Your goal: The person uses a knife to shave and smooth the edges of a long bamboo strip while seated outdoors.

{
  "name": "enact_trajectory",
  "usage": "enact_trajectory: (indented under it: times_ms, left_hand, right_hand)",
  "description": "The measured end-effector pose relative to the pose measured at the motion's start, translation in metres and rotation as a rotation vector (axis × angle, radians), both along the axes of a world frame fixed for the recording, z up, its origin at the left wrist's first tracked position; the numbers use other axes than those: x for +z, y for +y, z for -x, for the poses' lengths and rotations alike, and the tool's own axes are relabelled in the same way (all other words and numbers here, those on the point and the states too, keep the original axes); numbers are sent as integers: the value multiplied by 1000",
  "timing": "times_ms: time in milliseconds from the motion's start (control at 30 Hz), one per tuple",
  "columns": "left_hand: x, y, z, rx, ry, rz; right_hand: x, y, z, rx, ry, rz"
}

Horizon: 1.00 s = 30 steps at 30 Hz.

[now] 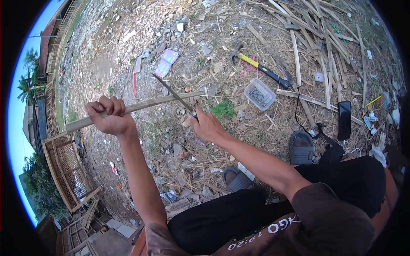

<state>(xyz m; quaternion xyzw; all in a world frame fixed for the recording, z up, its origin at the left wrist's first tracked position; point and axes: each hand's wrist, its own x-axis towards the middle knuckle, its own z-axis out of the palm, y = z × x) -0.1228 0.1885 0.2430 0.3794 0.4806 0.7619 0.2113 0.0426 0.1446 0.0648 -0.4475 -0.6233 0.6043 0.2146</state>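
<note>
A long pale bamboo strip [158, 101] slants across the middle of the view, rising slightly to the right. My left hand [112, 117] is closed round it near its left end. In my right hand [209, 126] is a knife [169, 88] with a long, narrow dark blade, its tip pointing up and to the left. The blade crosses the strip close to the strip's right end; whether the edge has cut into it, I cannot tell. My fingers hide most of the knife's handle.
A yellow-and-black hammer [260, 67] lies beyond a clear plastic tub [270, 103] of nails. Bamboo strips [314, 32] pile up at far right, above a black phone [344, 120]. Grey sandals [301, 149] are by my legs. A lattice panel [66, 166] stands at left; litter and rubble cover the ground.
</note>
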Motion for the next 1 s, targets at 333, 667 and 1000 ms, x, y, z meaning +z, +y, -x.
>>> enact_trajectory:
  times_ms: [333,667,1000]
  left_hand:
    - [-1,-1,-7,-10,25,2]
    - [0,5,-17,0,23,19]
    - [1,4,-12,29,54,21]
  right_hand:
    - [8,-8,-6,-40,125,-102]
    - [-14,-2,-2,-58,-40,42]
    - [-11,-5,-8,-72,-6,-73]
